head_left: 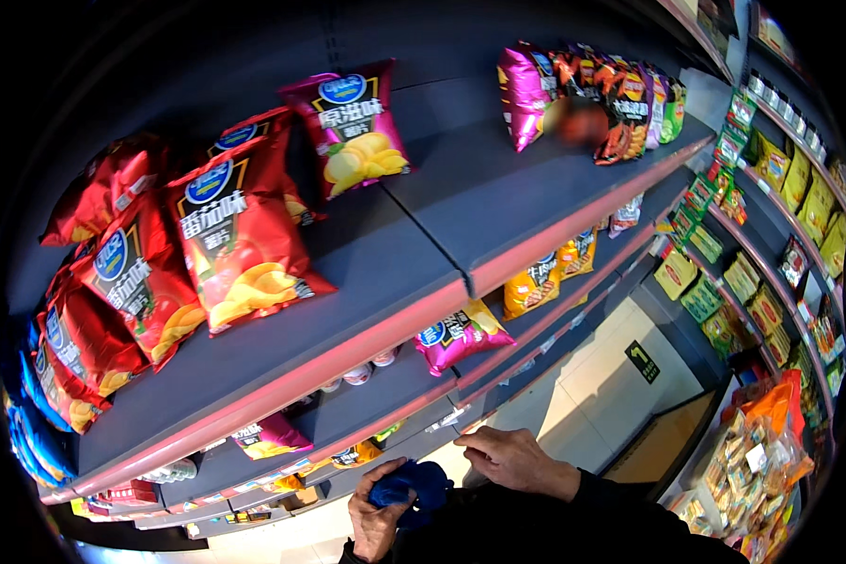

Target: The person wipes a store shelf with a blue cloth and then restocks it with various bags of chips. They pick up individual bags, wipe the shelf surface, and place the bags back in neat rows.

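Note:
My left hand (374, 515) is at the lower middle, its fingers wrapped round a bunched dark blue cloth (412, 491). Just right of the cloth is my right hand (524, 461), palm down, with loosely bent fingers and nothing visible in them. Both hands are in front of the shelves, apart from the packets. Above them, a magenta chip bag (461, 336) lies on a lower shelf. On the upper shelf stand several red chip bags (240, 240) at the left and one magenta chip bag (352, 132) beside them.
The dark upper shelf (385, 254) has a pink front edge. More chip bags (625, 108) are grouped at its right end. Racks of small packets (771, 301) line the right side, above a heap of clear-bagged snacks (743, 461). A floor sign (642, 362) marks the pale tiles.

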